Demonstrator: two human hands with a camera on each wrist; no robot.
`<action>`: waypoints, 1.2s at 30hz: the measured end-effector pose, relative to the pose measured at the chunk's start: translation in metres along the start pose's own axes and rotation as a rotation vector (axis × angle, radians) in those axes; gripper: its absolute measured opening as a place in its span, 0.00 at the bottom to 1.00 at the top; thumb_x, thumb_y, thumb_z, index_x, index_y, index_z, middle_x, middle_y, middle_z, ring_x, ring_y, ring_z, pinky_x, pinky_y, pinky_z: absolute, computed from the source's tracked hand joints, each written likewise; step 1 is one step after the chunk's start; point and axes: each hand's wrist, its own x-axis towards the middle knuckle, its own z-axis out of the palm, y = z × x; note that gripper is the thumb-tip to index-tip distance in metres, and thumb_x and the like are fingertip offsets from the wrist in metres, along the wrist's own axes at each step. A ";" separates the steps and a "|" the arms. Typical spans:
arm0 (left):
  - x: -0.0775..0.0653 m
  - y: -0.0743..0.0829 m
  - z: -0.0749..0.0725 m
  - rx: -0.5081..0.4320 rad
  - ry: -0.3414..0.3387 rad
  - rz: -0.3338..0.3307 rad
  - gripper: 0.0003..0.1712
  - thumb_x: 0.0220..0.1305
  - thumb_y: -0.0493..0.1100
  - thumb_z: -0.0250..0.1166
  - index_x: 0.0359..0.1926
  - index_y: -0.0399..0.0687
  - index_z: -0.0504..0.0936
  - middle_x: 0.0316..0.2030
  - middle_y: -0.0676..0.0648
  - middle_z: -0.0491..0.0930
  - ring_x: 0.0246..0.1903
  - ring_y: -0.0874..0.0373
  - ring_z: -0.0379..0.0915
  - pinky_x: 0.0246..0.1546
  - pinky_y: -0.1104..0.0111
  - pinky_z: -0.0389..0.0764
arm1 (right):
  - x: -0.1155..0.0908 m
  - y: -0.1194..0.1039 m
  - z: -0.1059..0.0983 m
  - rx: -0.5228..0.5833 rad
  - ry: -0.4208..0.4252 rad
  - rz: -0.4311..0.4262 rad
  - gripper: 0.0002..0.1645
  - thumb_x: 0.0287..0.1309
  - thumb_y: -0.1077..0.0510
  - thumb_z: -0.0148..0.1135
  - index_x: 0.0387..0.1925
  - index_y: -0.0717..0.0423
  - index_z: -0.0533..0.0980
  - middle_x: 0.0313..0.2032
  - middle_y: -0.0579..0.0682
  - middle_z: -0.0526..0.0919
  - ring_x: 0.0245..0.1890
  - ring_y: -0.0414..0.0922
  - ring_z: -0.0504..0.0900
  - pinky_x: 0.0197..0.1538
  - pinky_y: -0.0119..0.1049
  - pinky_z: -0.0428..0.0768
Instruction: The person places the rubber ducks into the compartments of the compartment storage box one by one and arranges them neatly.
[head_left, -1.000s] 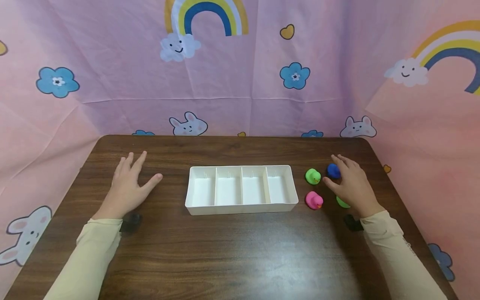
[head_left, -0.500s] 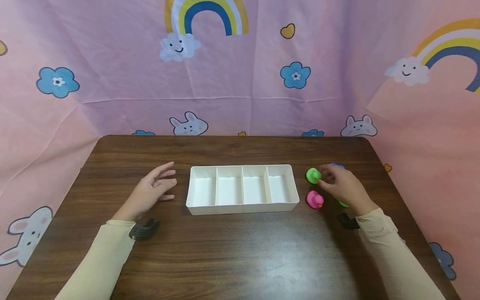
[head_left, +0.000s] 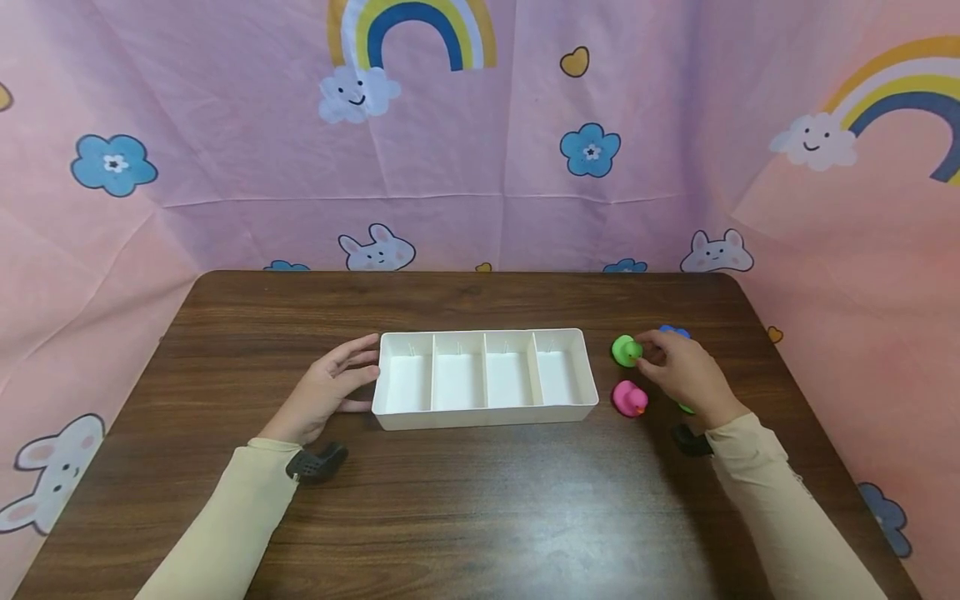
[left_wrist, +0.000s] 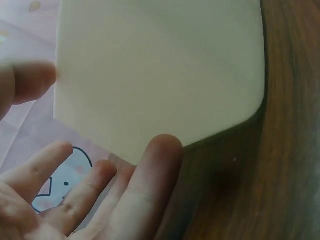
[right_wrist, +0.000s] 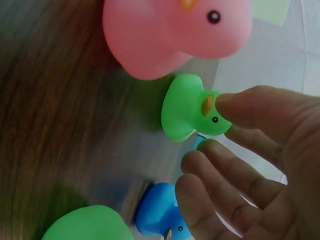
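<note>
A white tray (head_left: 483,419) with several compartments in a row stands mid-table. At its left end, my left hand (head_left: 330,387) touches the end wall with spread fingers; the left wrist view shows the thumb at the rim and a fingertip against the plain wall (left_wrist: 160,75). Right of the tray, my right hand (head_left: 686,371) pinches the head of a green rubber duck (right_wrist: 182,107) between thumb and index finger, its base low at the tabletop. A pink rubber duck (head_left: 628,399) sits just nearer. The right hand partly hides a blue duck (head_left: 675,331) and another green duck (right_wrist: 90,227).
The dark wood table (head_left: 450,517) has rounded far corners. A pink and purple cloth (head_left: 465,167) with rainbows, flowers and rabbits hangs behind it and down both sides. Each wrist carries a small black device (head_left: 318,461).
My left hand has moved right, from open table to the tray's left end. My right hand has come in left and closed at the green duck's head. Tray and ducks stay put.
</note>
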 end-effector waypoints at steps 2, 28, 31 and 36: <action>0.000 0.001 0.002 -0.008 0.008 -0.004 0.38 0.74 0.50 0.65 0.79 0.50 0.61 0.72 0.35 0.66 0.61 0.47 0.76 0.46 0.55 0.88 | 0.001 0.000 0.000 -0.003 0.002 0.008 0.21 0.65 0.59 0.68 0.57 0.65 0.79 0.44 0.61 0.87 0.44 0.57 0.86 0.47 0.57 0.85; 0.004 -0.009 0.014 -0.014 0.075 -0.042 0.35 0.75 0.52 0.64 0.76 0.48 0.66 0.72 0.37 0.68 0.65 0.36 0.71 0.48 0.52 0.88 | -0.001 -0.001 0.007 0.023 0.008 0.057 0.19 0.66 0.60 0.69 0.55 0.63 0.79 0.49 0.63 0.87 0.46 0.59 0.88 0.47 0.58 0.85; 0.004 -0.009 0.014 -0.009 0.079 -0.042 0.36 0.74 0.53 0.64 0.76 0.48 0.66 0.72 0.37 0.68 0.65 0.37 0.71 0.49 0.52 0.88 | 0.000 -0.001 0.006 0.027 0.019 0.041 0.18 0.65 0.60 0.69 0.54 0.63 0.80 0.49 0.64 0.87 0.45 0.59 0.88 0.47 0.58 0.86; 0.004 -0.009 0.014 -0.007 0.086 -0.050 0.35 0.75 0.52 0.64 0.76 0.48 0.67 0.71 0.38 0.68 0.65 0.37 0.70 0.49 0.52 0.88 | 0.002 0.000 0.008 0.035 0.027 0.026 0.17 0.65 0.61 0.69 0.53 0.63 0.80 0.47 0.63 0.87 0.44 0.59 0.88 0.46 0.57 0.86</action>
